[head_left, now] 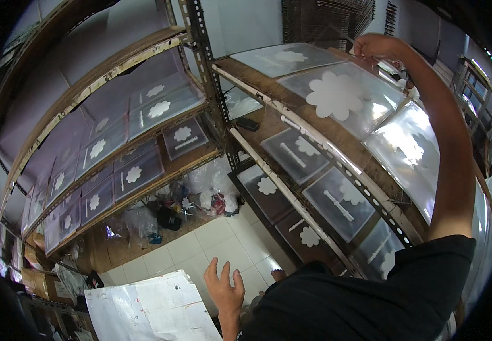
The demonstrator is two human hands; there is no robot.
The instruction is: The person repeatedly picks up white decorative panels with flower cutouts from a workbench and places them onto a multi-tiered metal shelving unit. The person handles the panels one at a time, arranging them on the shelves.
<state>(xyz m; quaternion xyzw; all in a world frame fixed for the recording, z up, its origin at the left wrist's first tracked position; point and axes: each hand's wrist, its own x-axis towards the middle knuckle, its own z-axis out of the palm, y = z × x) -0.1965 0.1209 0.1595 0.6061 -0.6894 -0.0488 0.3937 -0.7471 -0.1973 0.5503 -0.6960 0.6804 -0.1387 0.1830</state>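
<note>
My right hand (375,46) reaches up to the far end of the top right shelf. Its fingers are bent and pressed together over the sheet edges; what they pinch there is too small to make out. Just below lies a translucent plastic sheet (294,88) bearing a white flower-shaped piece (335,95). Farther left is another such sheet (257,58), and nearer me a glossy sheet (388,128) reflects light. My left hand (226,288) hangs low over the tiled floor, fingers apart and holding nothing. Beside it is a large white board (149,307) with worn edges.
Metal-framed racks (206,62) stand left and right, their shelves covered with more flower-marked sheets (158,109). A dark phone-like object (247,124) lies by the upright post. Plastic bags (209,184) and a cardboard box (44,284) sit low. A person (409,91) is in the background.
</note>
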